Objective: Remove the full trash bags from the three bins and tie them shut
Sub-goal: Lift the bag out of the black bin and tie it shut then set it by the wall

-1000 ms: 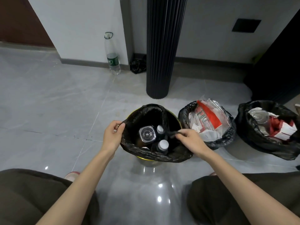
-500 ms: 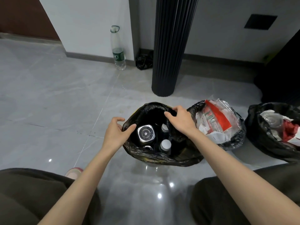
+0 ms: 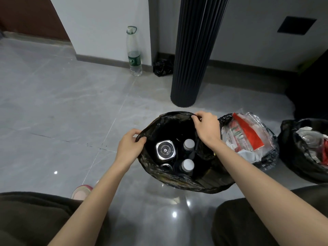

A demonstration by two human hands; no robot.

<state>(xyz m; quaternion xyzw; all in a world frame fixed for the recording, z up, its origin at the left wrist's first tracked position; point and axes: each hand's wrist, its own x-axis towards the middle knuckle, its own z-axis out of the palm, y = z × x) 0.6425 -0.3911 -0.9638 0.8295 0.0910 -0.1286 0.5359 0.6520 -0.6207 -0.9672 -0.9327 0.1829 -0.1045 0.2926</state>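
Now left hand (image 3: 130,147) and right hand (image 3: 206,127) pinch the upright, open-topped trash bag (image 3: 177,181).

The left hand (image 3: 130,148) pinches the left rim of the black plastic trash bag (image 3: 177,180), the right hand (image 3: 206,128) its far rim. Between the grips, inside the bag, sit a square clear glass bottle (image 3: 165,150) and, to its right, two grey-capped bottles (image 3: 189,144). Right of the right-hand grip sits a second black plastic bag (image 3: 270,157), a third black bag (image 3: 291,153) beyond it. Behind the grips stands a black ribbed column (image 3: 193,59).
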